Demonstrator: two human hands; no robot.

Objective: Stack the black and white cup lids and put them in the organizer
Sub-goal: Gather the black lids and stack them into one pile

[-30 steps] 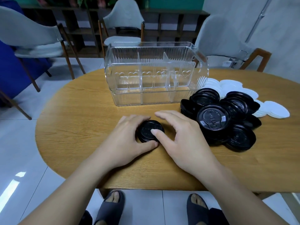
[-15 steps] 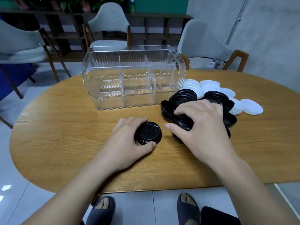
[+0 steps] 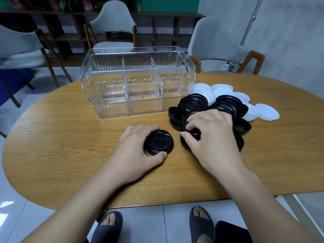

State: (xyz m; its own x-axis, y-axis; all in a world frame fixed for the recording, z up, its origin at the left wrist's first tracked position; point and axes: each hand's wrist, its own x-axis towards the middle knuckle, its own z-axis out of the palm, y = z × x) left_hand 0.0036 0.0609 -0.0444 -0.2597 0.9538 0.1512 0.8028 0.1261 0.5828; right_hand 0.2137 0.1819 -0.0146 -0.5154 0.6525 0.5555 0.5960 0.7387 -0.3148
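A short stack of black lids [image 3: 159,142] stands on the wooden table [image 3: 70,137]. My left hand [image 3: 135,151] holds it, fingers and thumb curled round its left side. To its right lies a loose pile of black lids [image 3: 192,104]. My right hand [image 3: 212,135] reaches into the near side of that pile and pinches a black lid [image 3: 190,126] between thumb and fingers. White lids [image 3: 266,112] lie spread behind and to the right of the pile. The clear plastic organizer [image 3: 138,85], with dividers, stands empty behind the stack.
Grey chairs with wooden frames stand around the far side of the table [image 3: 112,25] [image 3: 213,41] [image 3: 21,46]. A dark shelf runs along the back wall. My feet in slippers [image 3: 108,225] show below the near table edge.
My right hand left the small stack, moved right to the black pile and took hold of a lid there. The left hand stayed on the stack. The camera shifted a little.
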